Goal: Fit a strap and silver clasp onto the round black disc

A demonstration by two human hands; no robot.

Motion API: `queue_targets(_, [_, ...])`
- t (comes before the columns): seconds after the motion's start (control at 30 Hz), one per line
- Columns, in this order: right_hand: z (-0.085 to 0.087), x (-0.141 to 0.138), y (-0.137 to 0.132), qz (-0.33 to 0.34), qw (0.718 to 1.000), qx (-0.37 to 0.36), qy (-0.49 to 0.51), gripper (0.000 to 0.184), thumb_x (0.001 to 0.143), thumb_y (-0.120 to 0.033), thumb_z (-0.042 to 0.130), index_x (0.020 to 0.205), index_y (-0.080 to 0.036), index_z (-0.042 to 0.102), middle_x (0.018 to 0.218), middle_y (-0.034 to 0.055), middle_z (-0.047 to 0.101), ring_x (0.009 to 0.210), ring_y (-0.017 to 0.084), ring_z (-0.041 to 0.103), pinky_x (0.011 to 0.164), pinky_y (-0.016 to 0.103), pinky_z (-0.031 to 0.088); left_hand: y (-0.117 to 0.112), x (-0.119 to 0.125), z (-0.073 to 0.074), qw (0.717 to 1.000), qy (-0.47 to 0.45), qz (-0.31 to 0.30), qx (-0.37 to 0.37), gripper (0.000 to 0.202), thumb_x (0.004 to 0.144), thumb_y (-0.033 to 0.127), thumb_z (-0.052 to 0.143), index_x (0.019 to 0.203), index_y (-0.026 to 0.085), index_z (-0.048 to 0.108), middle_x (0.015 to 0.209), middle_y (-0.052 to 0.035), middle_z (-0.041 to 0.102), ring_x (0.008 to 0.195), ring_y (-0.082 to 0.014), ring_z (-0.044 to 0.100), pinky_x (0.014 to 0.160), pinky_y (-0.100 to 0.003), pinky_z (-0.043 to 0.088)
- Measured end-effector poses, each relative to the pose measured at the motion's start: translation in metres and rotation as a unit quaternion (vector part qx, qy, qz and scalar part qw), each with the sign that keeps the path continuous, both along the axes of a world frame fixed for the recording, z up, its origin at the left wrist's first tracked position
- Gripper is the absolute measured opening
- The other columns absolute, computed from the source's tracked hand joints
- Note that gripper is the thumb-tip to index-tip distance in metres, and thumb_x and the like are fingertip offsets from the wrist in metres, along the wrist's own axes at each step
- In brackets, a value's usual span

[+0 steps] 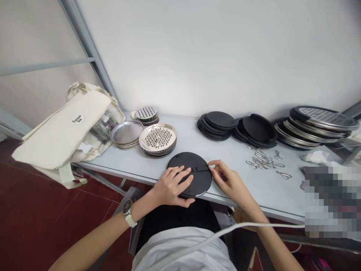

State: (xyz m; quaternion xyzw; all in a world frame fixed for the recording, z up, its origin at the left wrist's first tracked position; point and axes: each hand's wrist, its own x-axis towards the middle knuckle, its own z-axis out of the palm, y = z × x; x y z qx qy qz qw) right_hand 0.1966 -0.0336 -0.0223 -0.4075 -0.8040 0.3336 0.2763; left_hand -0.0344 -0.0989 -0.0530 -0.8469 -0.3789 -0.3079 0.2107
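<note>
A round black plastic disc with a slot across its middle lies at the table's front edge. My left hand holds it, fingers spread over the top and thumb at the near rim. At the disc's right rim, my right hand pinches a small metal wire clip; the part within the fingers is hidden. Several similar loose clips are scattered to the right.
Black discs are stacked in two piles at the back. Grater plates, plain metal plates and a smaller grater stack stand left, beside a cream bag. Metal-rimmed discs are piled right. A white cord crosses in front.
</note>
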Motion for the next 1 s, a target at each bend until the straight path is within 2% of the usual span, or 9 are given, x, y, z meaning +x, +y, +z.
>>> queue_targets(0.33, [0.0022,-0.0014,-0.0005,-0.006,1.0,-0.011,0.014,0.031,0.095,-0.04,0.037,0.116,-0.021,0.051,0.074,0.0002,0.055,0.063,0.013,0.048,0.061,0.024,0.04,0.0001,0.0003,0.0002,1.0,-0.005,-0.002,0.001,0.058,0.074,0.054,0.054,0.113,0.012,0.06,0.118,-0.0151,0.062,0.109,-0.0308,0.056,0.086,-0.043,0.047])
queue_targets(0.77, [0.0014,-0.0009,-0.0004,-0.013,1.0,0.016,-0.013,0.028,0.095,-0.039,0.037,0.111,-0.021,0.05,0.065,-0.0025,0.053,0.058,0.013,0.049,0.059,0.024,0.04,-0.0002,-0.0001,-0.0011,1.0,-0.002,0.004,-0.002,0.057,0.075,0.055,0.053,0.113,0.014,0.061,0.119,-0.0144,0.062,0.11,-0.0303,0.056,0.087,-0.042,0.046])
queue_targets(1.0, [0.0009,-0.0011,0.0002,-0.024,1.0,0.012,0.009,0.03,0.095,-0.04,0.038,0.114,-0.02,0.048,0.067,-0.0021,0.052,0.06,0.013,0.051,0.061,0.024,0.041,0.0001,0.0002,0.0002,1.0,-0.004,0.001,0.002,0.057,0.074,0.055,0.053,0.113,0.012,0.06,0.118,-0.0147,0.062,0.108,-0.0303,0.056,0.086,-0.042,0.046])
